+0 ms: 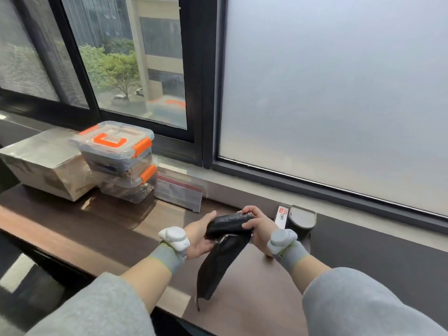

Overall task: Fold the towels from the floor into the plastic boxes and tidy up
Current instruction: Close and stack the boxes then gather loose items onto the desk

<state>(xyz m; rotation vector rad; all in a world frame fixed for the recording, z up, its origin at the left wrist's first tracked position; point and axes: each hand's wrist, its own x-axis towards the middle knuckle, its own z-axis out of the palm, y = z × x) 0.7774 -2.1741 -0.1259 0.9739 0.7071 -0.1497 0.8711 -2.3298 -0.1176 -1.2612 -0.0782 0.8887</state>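
Observation:
Both my hands hold a roll of black plastic bags point(230, 225) above a dark wooden ledge point(109, 229). My left hand point(200, 236) cups the roll's left end from below. My right hand point(258, 227) grips the right end, fingers curled over the top. A loose strip of black bag point(218, 270) hangs from the roll down toward the ledge's front edge. Two clear plastic boxes with orange latches point(116, 146) stand stacked and closed at the left by the window. No towel shows on the ledge.
A cardboard box point(41, 163) sits left of the stacked boxes. A clear sign holder point(179, 192) leans beside them. A small red-and-white packet point(282, 215) and a dark grey-topped holder point(301, 223) stand behind my right hand. Windows run along the back.

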